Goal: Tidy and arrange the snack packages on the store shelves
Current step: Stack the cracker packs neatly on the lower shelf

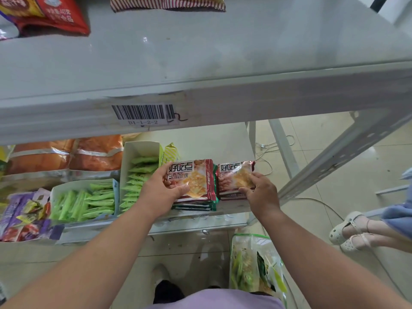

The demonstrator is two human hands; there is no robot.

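On the lower grey metal shelf (200, 221), our left hand (163, 188) grips one red foil biscuit-packet stack (196, 181) while our right hand (259, 192) pinches its right-side twin (234, 177), apparently squaring both side by side.

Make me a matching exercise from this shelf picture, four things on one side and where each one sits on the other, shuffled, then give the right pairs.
Things
1. left hand
2. right hand
3. barcode label
4. green-and-white bag

Places
A. front edge of the upper shelf
B. on the floor below the shelves
C. on the cookie stack at the shelf's right end
D. on the cookie stack beside the box of green sachets

Pairs: 1-D, 2-C, 3-A, 4-B
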